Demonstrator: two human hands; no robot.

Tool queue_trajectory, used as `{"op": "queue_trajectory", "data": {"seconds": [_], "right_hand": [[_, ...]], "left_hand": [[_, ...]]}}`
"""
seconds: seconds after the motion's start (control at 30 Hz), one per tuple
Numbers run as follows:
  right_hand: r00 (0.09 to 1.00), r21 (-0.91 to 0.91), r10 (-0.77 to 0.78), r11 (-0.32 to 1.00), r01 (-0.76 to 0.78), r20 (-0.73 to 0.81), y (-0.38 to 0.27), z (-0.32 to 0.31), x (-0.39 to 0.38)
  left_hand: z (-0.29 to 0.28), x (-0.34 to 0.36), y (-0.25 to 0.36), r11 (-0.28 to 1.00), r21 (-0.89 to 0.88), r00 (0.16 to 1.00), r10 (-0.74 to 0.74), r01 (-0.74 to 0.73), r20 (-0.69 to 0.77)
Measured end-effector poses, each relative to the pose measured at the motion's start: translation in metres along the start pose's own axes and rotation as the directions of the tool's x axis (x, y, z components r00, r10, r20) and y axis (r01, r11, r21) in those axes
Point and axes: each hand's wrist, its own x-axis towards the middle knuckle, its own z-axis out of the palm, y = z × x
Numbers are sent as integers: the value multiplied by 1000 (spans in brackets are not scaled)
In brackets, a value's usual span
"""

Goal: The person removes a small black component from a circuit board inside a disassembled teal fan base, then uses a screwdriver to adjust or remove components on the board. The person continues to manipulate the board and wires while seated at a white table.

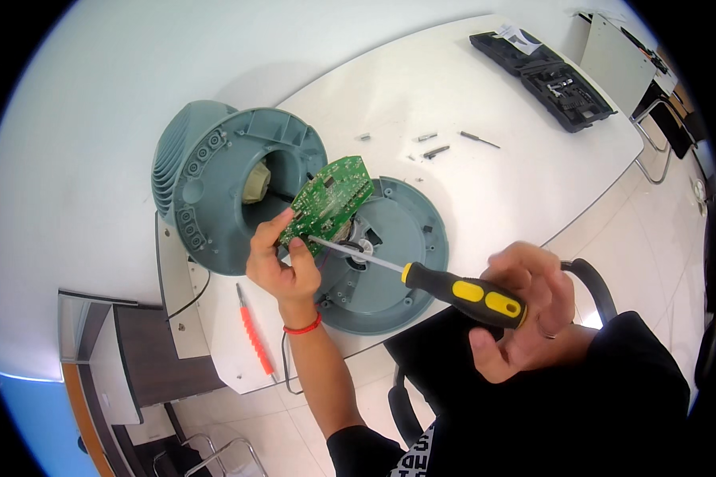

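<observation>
My left hand (281, 262) pinches the lower edge of a green circuit board (332, 195) between thumb and fingers, tilted above a round grey plastic base (410, 274). In my right hand (533, 306) is a screwdriver (465, 292) with a black and yellow handle, its butt end against curled fingers, the thumb apart below. Its shaft points left and the tip meets the board's lower edge near my left thumb; exactly what it touches is too small to tell. Left of the board, a large grey ribbed housing (215, 191) lies on its side, its round opening facing me.
On the white table (422, 95) lie a slim dark screwdriver (480, 139), several small bits (435, 151) and an opened black tool case (561, 83) at the far right. A red-handled tool (254, 334) rests near the left edge. A black chair (589, 286) stands at the right.
</observation>
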Motion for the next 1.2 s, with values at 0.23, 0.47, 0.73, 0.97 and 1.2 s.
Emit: {"op": "queue_trajectory", "data": {"seconds": [0.23, 0.47, 0.73, 0.97, 1.2], "right_hand": [[1000, 49, -20, 999, 20, 4, 2, -2, 1], [986, -15, 22, 1000, -20, 166, 1, -14, -5], [990, -293, 42, 956, -2, 132, -9, -14, 9], [999, -176, -32, 984, 29, -13, 5, -6, 5], [999, -22, 4, 1000, -5, -45, 6, -3, 7]], "left_hand": [[0, 0, -1, 999, -33, 1000, 16, -16, 0], [0, 1, 1, 1000, 1, 1000, 16, -16, 7], [-1, 1, 1, 1000, 8, 1000, 11, -11, -17], [6, 5, -1, 998, 34, 994, 62, -59, -88], [6, 4, 1, 999, 1, 996, 35, -35, -79]]}}
